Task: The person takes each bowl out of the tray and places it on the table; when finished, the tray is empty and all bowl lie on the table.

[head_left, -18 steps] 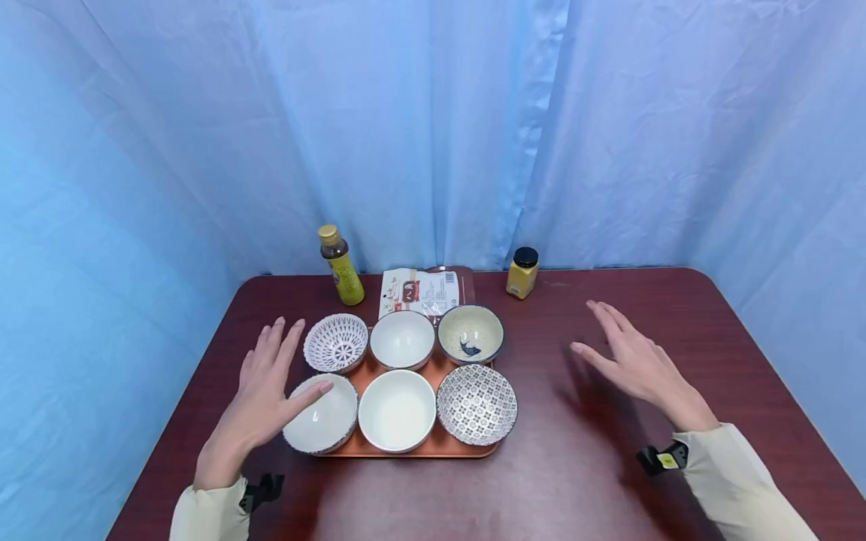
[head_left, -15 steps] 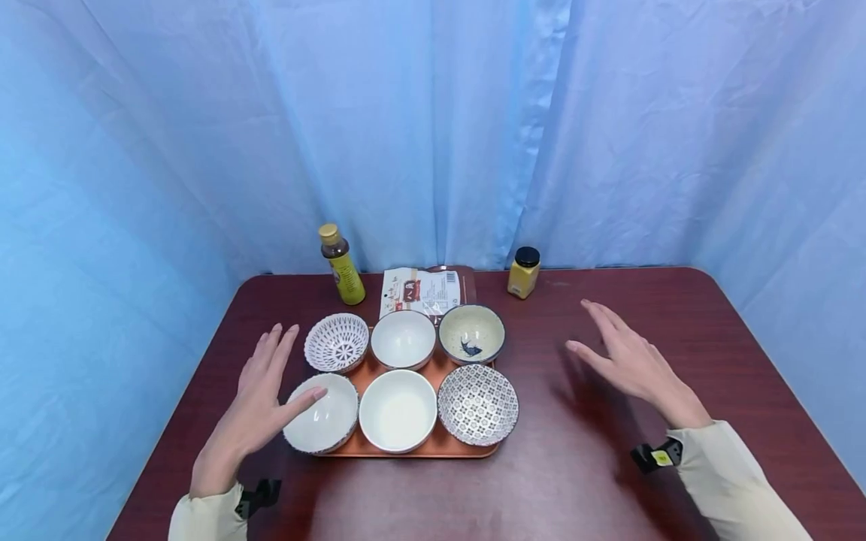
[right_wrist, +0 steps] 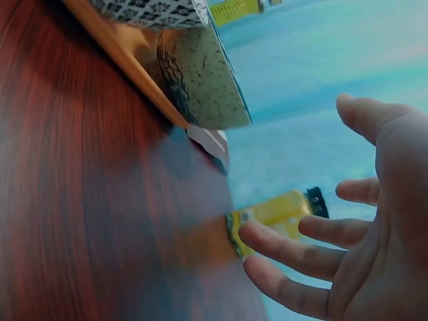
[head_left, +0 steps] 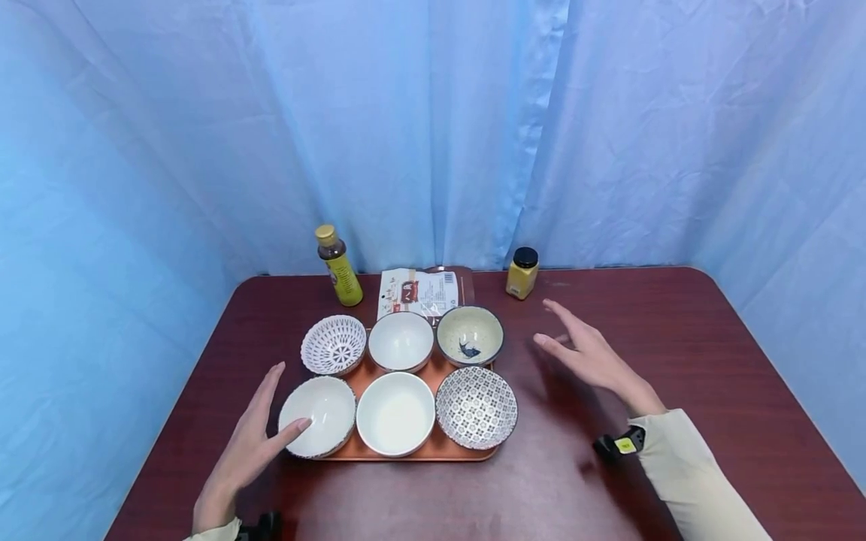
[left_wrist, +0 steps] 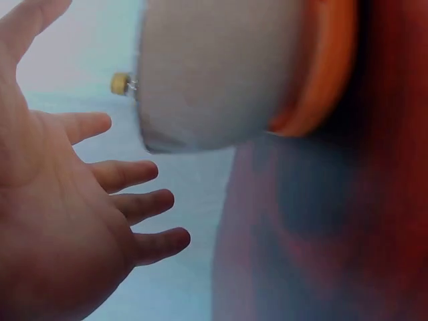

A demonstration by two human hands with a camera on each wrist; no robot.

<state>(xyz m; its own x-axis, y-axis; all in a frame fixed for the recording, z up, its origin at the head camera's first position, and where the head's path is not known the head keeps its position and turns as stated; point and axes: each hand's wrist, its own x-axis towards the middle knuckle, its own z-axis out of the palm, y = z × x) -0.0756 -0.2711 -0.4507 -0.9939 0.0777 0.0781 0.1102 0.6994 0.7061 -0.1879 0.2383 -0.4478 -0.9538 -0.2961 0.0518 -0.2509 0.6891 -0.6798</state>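
Two rows of bowls stand on an orange tray (head_left: pixel 433 454). My left hand (head_left: pixel 245 449) hovers at the tray's left side, its thumb over the front-left white bowl (head_left: pixel 325 409), fingers spread and holding nothing. In the left wrist view, a pale bowl (left_wrist: pixel 214 73) is beside the spread fingers, apart from them. My right hand (head_left: pixel 595 361) hangs above the table to the right of the cream bowl (head_left: pixel 470 330) and the patterned bowl (head_left: pixel 476 408). Its fingers are loosely extended around nothing. The front-middle white bowl (head_left: pixel 396 415) sits between the other front bowls.
Behind the bowls stand a bottle with a yellow label (head_left: pixel 343 278) and a small yellow jar with a black lid (head_left: pixel 522 274). A white printed packet (head_left: pixel 419 291) lies between them. Blue curtains (head_left: pixel 406 135) enclose the dark red table (head_left: pixel 676 338).
My right hand has moved left, closer to the bowls. My left hand has drawn back toward the near edge, slightly left. The bowls stay in place on the tray.
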